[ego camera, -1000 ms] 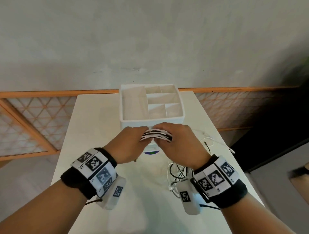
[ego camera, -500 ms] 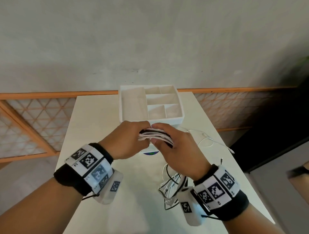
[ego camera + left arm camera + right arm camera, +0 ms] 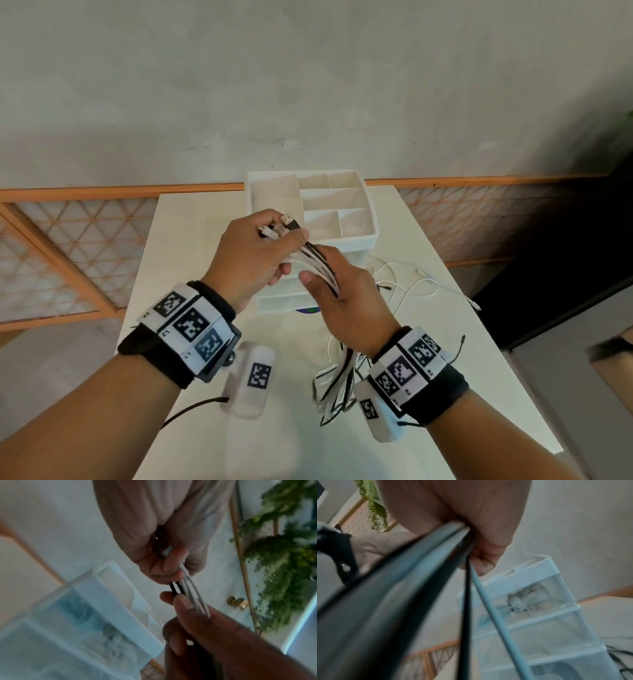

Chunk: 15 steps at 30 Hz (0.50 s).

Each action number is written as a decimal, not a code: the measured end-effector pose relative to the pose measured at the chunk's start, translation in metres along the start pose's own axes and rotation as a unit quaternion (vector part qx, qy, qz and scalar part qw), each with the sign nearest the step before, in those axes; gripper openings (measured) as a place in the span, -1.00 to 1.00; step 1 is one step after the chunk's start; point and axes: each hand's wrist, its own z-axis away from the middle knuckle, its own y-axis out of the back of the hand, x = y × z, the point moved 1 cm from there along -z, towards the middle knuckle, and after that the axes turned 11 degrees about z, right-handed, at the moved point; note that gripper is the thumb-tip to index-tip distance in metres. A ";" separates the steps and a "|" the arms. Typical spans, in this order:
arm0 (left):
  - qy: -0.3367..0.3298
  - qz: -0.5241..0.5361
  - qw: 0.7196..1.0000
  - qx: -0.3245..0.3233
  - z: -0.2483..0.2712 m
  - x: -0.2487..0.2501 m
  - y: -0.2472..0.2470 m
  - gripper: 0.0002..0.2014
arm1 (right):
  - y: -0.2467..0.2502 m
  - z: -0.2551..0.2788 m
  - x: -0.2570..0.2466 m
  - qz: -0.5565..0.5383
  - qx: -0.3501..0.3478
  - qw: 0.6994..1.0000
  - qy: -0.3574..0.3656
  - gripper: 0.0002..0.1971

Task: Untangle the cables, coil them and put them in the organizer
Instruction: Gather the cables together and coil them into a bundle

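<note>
Both hands hold one bundle of black and white cables [image 3: 317, 262] in the air in front of the white organizer [image 3: 356, 236]. My left hand [image 3: 263, 246] grips the plug ends, which stick out above its fingers; the left wrist view shows the same fist on the cables [image 3: 187, 588]. My right hand [image 3: 337, 291] is closed around the bundle lower down, and the loops [image 3: 337, 383] hang below its wrist. The right wrist view shows the cables [image 3: 436, 574] running out of the palm. The organizer's top compartments look empty.
More loose white cables [image 3: 421, 284] lie on the white table [image 3: 191, 274] to the right of the organizer. The organizer has clear drawers [image 3: 539, 601] with small things inside. An orange lattice rail [image 3: 68, 246] and a grey wall stand behind.
Both hands have risen with the bundle. The left hand moved up toward the organizer while the right slid down the cables, so the bundle now runs slantwise instead of level.
</note>
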 end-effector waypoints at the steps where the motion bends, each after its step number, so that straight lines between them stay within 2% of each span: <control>1: -0.027 -0.042 0.999 -0.001 -0.001 -0.001 0.002 -0.85 | -0.002 0.000 -0.001 -0.006 -0.032 0.999 -0.009 -0.60; 4: -0.101 -0.171 0.980 -0.026 0.002 -0.001 0.004 -0.91 | -0.004 -0.002 -0.004 -0.045 -0.109 0.991 -0.064 -0.46; 7: -0.120 -0.197 0.972 -0.045 0.006 -0.003 0.006 -0.92 | 0.001 -0.005 -0.008 -0.084 -0.134 0.983 -0.098 -0.35; 11: -0.043 -0.112 0.990 -0.081 0.015 -0.009 -0.001 -0.89 | 0.000 -0.004 -0.014 -0.105 -0.139 0.981 -0.081 -0.50; 13: 0.028 -0.020 0.997 -0.065 0.017 -0.008 -0.004 -0.72 | -0.004 -0.001 -0.015 -0.073 -0.115 0.989 -0.053 -0.57; 15: 0.098 0.045 0.994 -0.030 0.015 -0.004 -0.003 -0.53 | -0.006 0.002 -0.014 -0.057 -0.100 0.993 -0.039 -0.53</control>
